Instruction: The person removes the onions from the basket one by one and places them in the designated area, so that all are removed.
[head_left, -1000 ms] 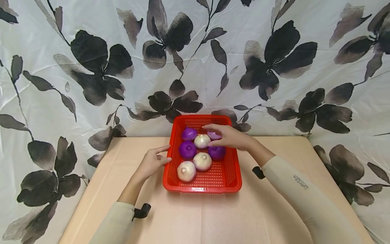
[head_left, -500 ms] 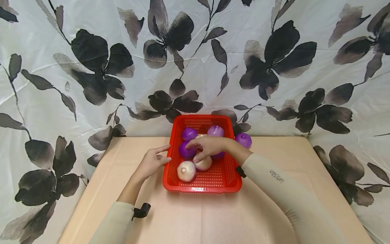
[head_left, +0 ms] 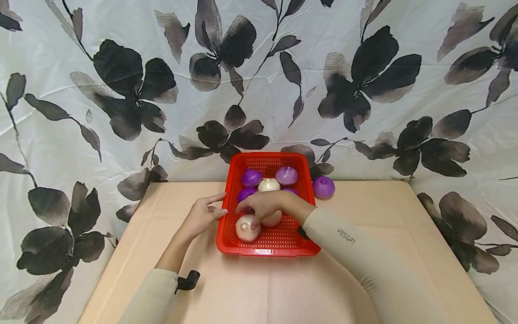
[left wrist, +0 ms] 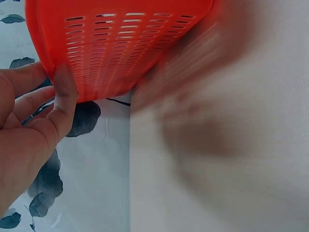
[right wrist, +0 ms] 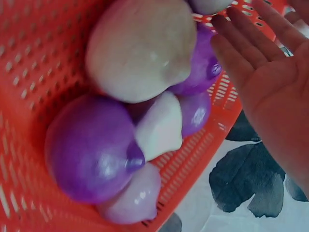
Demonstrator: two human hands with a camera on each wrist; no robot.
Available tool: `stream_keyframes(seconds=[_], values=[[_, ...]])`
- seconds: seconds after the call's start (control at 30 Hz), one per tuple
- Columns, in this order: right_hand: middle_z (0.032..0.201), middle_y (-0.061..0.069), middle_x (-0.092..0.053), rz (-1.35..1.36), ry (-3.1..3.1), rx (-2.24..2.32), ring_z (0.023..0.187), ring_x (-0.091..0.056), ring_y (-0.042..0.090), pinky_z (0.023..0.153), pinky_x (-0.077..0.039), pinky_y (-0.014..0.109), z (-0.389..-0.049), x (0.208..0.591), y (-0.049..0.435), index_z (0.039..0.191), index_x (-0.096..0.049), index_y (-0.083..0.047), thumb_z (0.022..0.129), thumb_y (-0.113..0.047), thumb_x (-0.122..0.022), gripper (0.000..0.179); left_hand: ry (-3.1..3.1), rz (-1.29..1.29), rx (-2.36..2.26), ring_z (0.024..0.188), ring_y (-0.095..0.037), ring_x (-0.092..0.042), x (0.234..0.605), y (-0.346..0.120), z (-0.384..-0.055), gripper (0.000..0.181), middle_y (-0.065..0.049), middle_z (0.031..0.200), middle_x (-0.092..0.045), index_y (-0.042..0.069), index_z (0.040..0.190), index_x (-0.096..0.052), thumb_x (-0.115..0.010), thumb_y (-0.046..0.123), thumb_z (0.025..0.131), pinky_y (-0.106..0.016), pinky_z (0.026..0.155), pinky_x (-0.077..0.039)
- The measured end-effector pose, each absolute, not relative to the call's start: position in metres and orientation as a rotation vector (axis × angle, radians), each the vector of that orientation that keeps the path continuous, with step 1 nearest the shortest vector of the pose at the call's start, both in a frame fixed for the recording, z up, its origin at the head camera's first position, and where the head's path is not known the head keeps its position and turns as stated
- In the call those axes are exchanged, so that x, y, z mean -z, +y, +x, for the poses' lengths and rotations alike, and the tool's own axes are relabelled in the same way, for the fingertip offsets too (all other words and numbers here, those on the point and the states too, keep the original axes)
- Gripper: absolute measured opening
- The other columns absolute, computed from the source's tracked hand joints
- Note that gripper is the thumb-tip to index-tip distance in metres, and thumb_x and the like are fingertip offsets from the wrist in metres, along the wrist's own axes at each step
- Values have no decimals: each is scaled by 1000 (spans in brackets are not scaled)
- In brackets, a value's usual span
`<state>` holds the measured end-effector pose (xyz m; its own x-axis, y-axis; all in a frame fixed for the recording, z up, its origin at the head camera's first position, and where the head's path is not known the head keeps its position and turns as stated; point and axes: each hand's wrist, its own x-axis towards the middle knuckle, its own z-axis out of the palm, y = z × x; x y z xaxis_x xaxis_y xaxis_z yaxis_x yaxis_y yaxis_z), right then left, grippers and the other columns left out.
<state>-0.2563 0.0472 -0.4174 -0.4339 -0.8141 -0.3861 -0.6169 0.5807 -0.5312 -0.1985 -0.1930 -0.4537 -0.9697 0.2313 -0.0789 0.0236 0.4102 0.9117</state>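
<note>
A red perforated basket (head_left: 269, 252) holds several white and purple onions. My left hand (head_left: 202, 216) pinches its left rim, the thumb against the outer wall (left wrist: 120, 43) in the left wrist view. Inside the basket my right hand (head_left: 267, 204) reaches over the front-left white onion (head_left: 244, 230), with the thumb at its right side. In the right wrist view those fingers are fairly straight and grip nothing. Under the right hand lies a second white onion (head_left: 272, 219), partly covered. Behind are a third white onion (head_left: 269, 184) and a purple onion (head_left: 246, 193), partly hidden.
One purple onion (head_left: 323, 186) sits on the pale table (head_left: 259, 292), right of the basket near the back edge. A light purple onion (head_left: 286, 175) and a purple onion (head_left: 252, 177) lie at the basket's back. A flower-printed cloth (head_left: 283, 90) hangs behind.
A purple onion now sits on the table right of the basket, first seen there half a second ago. My right hand has moved left and forward to the front-left white onion. The left hand stays put.
</note>
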Motion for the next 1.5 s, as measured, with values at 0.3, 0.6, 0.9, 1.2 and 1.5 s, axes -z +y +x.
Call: stream_keyframes(seconds=[0.3,0.6,0.9,1.2,1.5], values=[[130,-7,-65,-1049,2178,373,126,-55,19,115,-44,43,-248,432,32,145,-60,-24,86,-20,-84,63,2481,224,-1597,89,-25,-78,459,-197,-195,56,-26,125,-70,2,150,-52,-68,0,96,-30,78,-62],[132,-9,-63,-928,2157,407,126,-53,18,116,-45,45,-242,439,30,146,-59,-26,84,-14,-85,68,2471,232,-1603,86,-23,-78,460,-197,-196,55,-26,111,-75,2,150,-52,-66,0,97,-36,79,-63],[131,-9,-66,-1046,2201,340,117,-57,12,112,-48,36,-242,445,30,142,-62,-23,83,-13,-86,65,2450,247,-1624,85,-21,-77,463,-196,-196,54,-26,107,-76,0,150,-52,-65,-1,97,-31,77,-63],[126,-11,-66,-1058,2242,348,119,-57,16,112,-48,45,-243,436,38,141,-63,-29,82,-23,-88,64,2435,232,-1626,89,-26,-78,460,-195,-195,55,-27,110,-75,3,150,-52,-65,-1,97,-28,76,-63],[135,-9,-64,-1117,2295,355,127,-56,18,115,-44,44,-246,417,51,144,-60,-26,83,-23,-86,66,2437,238,-1629,91,-27,-77,459,-194,-197,55,-28,116,-73,2,151,-52,-64,-2,97,-29,76,-63]])
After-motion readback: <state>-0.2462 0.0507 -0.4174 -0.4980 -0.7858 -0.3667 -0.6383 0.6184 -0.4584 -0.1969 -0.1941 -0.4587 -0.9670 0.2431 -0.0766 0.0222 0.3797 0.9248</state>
